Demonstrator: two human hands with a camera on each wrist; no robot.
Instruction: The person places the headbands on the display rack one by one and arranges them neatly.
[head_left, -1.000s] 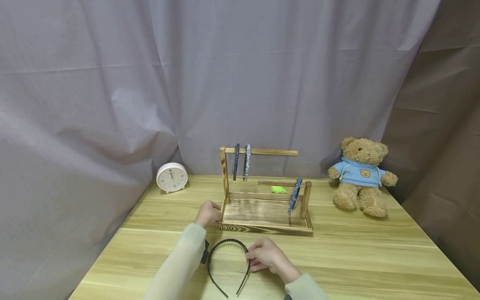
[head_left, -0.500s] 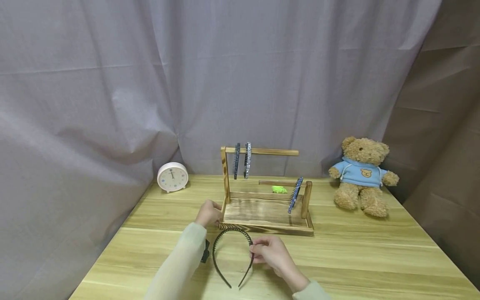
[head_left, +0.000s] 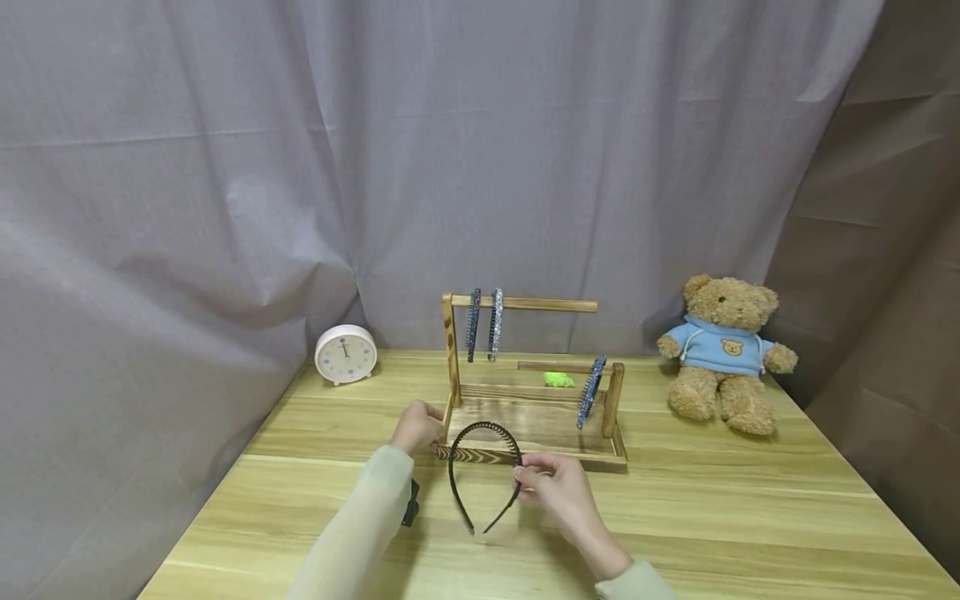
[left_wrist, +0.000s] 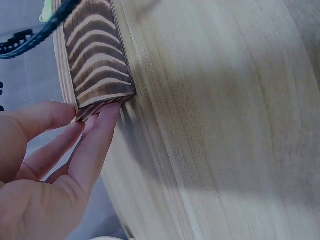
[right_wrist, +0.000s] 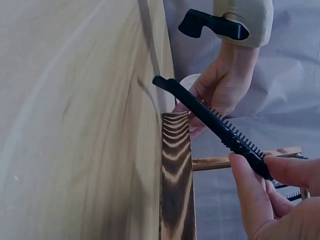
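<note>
My right hand (head_left: 558, 492) pinches one side of a black toothed headband (head_left: 454, 483) between thumb and fingers. The headband is held up, its two ends pointing down, and its arch overlaps the front of a wooden headband rack (head_left: 532, 460) in the head view. At the rack's left front corner, my left hand (head_left: 417, 427) grips the tray wall, thumb and fingers close on its end in the left wrist view. Two glittery headbands, one dark (head_left: 472, 325) and one silver (head_left: 496, 325), hang on the upper bar (head_left: 551, 305). A blue glittery headband (head_left: 591, 392) hangs on the lower bar.
A round white clock (head_left: 345, 354) stands at the back left. On the right sits a teddy bear (head_left: 723, 354) in a blue hoodie. Something bright green (head_left: 558, 380) lies behind the rack. Grey curtains (head_left: 480, 167) close off the table's back.
My right hand has lifted the black headband and carried it forward and slightly right, up to the rack's front edge. The left hand stays at the rack's corner.
</note>
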